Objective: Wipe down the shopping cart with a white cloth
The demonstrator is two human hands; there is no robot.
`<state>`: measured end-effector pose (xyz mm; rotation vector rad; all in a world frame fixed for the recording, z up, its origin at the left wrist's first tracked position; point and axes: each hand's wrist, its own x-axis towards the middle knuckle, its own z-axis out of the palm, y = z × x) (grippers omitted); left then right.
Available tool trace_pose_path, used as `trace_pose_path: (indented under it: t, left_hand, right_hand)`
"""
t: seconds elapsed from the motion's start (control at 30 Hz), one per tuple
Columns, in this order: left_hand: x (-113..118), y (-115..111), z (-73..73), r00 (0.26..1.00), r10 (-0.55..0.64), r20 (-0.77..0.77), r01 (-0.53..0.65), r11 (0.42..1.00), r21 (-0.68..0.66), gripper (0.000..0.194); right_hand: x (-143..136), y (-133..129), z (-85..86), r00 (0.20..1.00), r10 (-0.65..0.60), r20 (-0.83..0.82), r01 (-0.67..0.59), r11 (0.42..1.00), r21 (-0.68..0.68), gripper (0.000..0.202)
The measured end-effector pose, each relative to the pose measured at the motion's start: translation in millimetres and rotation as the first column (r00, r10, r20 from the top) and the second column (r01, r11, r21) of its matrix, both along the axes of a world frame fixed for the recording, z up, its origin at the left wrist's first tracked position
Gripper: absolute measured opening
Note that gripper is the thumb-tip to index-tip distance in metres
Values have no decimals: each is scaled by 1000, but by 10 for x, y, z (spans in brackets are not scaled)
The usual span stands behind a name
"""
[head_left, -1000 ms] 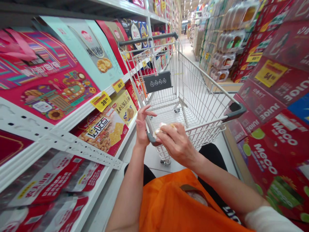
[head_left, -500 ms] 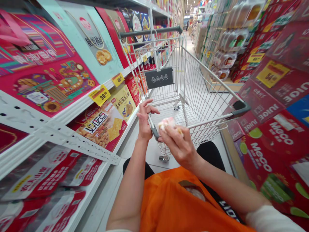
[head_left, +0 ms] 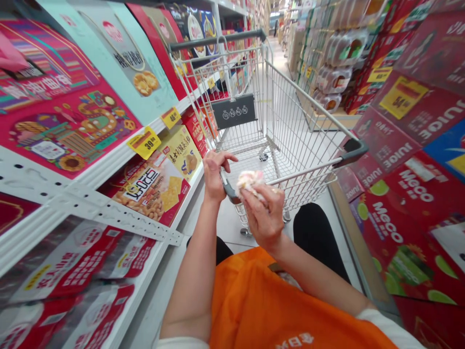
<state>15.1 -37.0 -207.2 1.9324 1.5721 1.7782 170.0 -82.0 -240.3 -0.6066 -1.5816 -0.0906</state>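
Note:
My right hand [head_left: 266, 213] is closed around a crumpled white-and-pink cloth [head_left: 250, 180], which bulges out above the fingers. It is over the near side of a metal shopping cart [head_left: 301, 180]. My left hand [head_left: 215, 175] is at the cart's near left corner, beside the grey plastic corner piece [head_left: 230, 191]. Its fingers are loosely bent and apart, pointing right, with nothing seen in them; whether it touches the cart frame I cannot tell. The cart's wire basket holds a dark sign plate [head_left: 234, 111] on its far left side.
Shelves [head_left: 109, 180] with gift boxes, cracker boxes [head_left: 154, 186] and red-and-grey packs [head_left: 69, 257] run along the left. Stacked red drink cartons [head_left: 403, 218] stand close on the right. Beyond the cart, the aisle floor [head_left: 281, 63] stretches away past shrink-wrapped bottles [head_left: 343, 55].
The view has shifted slightly, so cart and shelves sit a little further left. My left hand's fingers have drawn closer together. My right hand has turned more upright with the cloth.

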Motion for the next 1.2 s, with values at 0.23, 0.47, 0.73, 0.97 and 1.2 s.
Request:
trace_pose_path:
  t: [0.23, 0.47, 0.73, 0.97, 1.2]
  left_hand:
    - [-42, 0, 27, 1000, -5, -30, 5, 1000, -18, 85]
    - [-1, -5, 14, 1000, 2, 12, -2, 1000, 0, 82]
    - [-5, -12, 31, 1000, -8, -20, 8, 1000, 3, 82]
    - [-1, -54, 65, 999, -15, -29, 14, 1000, -21, 83]
    - [-19, -27, 16, 1000, -16, -25, 16, 1000, 9, 80]
  right_hand:
    - [51, 150, -207, 973, -40, 227, -30, 954, 300, 26]
    - [247, 232, -586, 997, -49, 53, 38, 983, 179, 27]
    - [-149, 24, -613, 870, 208, 447, -313, 933, 175, 27]
    - [280, 271, -686, 911, 123, 394, -251, 922, 293, 26]
    - [616, 458, -790, 987, -133, 87, 120, 982, 143, 24]
